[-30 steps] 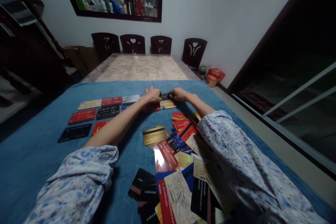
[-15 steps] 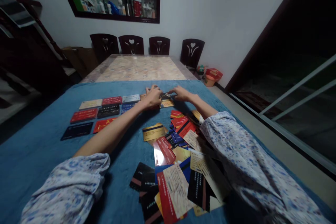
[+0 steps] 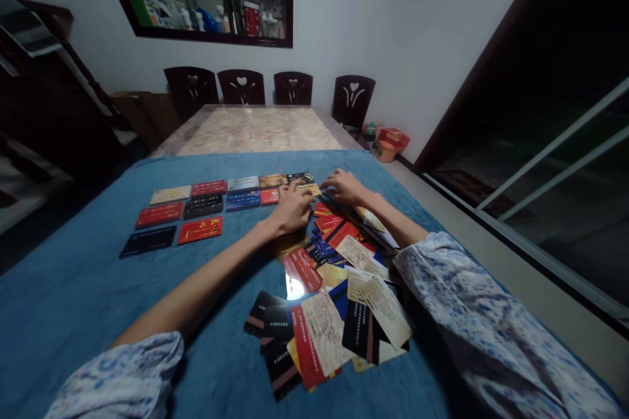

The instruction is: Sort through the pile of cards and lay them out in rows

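In the head view my left hand lies over the right end of the card rows, fingers bent and apart. Its fingertips reach the near edge of a gold card. Just behind that card is a black-and-gold card. My right hand is at the right side of the gold card, fingers curved and somewhat apart; I cannot tell whether they touch it. Beside the left fingers, a red card and a brown-gold card stack show. Nothing is visibly gripped by either hand.
A loose heap of bank-type cards spreads in front of me between my forearms. Rows of neat card stacks lie to the left on the blue cloth. Behind are a bare tabletop and several dark chairs.
My left hand has come back nearer and slightly right, uncovering the brown-gold stack and the red card. The right hand's fingers have drawn in from the black-and-gold card. The view has shifted slightly.
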Demonstrator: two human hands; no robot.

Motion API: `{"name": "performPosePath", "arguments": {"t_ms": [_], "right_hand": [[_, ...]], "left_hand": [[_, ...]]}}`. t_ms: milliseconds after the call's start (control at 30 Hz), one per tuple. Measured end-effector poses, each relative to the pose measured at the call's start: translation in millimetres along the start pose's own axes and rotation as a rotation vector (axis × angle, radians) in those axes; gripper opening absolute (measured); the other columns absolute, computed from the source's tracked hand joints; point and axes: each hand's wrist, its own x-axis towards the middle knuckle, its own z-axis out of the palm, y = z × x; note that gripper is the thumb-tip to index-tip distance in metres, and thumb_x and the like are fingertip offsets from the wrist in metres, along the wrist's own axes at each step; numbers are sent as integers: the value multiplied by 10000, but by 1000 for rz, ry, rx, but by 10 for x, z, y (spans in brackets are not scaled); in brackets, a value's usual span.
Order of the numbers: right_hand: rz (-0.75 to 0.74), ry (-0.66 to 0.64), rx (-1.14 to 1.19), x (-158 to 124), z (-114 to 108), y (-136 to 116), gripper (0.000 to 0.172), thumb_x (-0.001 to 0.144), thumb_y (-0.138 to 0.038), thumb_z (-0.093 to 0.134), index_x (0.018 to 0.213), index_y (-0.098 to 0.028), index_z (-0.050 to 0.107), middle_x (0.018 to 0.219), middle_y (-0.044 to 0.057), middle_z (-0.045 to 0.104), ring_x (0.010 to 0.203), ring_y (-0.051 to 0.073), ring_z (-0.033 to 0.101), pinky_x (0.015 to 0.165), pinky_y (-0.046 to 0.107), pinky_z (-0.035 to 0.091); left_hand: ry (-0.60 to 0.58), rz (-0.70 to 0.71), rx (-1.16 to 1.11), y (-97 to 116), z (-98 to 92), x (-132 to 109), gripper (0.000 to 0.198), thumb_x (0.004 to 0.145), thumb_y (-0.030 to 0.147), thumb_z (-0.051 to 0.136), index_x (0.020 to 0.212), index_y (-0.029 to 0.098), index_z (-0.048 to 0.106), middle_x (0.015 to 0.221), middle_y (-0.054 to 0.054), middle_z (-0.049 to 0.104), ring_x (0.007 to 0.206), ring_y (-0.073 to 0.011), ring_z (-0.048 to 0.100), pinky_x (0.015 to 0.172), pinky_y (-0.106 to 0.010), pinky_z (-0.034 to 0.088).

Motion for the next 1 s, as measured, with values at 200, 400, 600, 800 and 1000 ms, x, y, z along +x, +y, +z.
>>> {"name": "performPosePath", "arguments": {"t_ms": [200,400,600,800,1000], "right_hand": [[-36,59,50,-327,106,14,320,943,-206,552,1192,-239,750,1198,114,721,1130,280,525,864,375,391],[-105,186,121,-637,288,34,267,965,-258,564,1144,-235,761,1124,123,734,1058,270,532,830,379,388],[-161,268,209,-850,423,15,297,936,-144,560,1128,-242,764,1126,104,744,1063,267,538,884,408,417],[-185,341,279,-954,596,17,315,903,-123,585,1122,-252,772,1155,88,754,1054,266,558,908,438,442],[-239,358,312,-989,623,-3,314,936,-179,554,1154,-249,769,1185,92,753,1046,261,580,945,472,457]], "left_hand": [[2,83,-61,165,88,-214,283,939,173,508,1098,209,739,1269,-118,677,1374,-374,365,1033,-623,325],[34,167,-106,324,160,-383,290,960,173,497,1151,204,712,1260,-126,685,1361,-370,382,1039,-642,311],[-63,259,-34,471,136,-470,446,863,73,502,1263,197,656,1362,-139,647,1389,-369,361,1065,-643,287],[-122,292,53,466,105,-485,497,794,30,522,1233,205,676,1356,-115,658,1411,-365,356,1093,-629,274],[-132,274,119,416,46,-469,335,854,77,519,1107,172,717,1267,-136,694,1394,-381,380,1086,-645,280]]}}
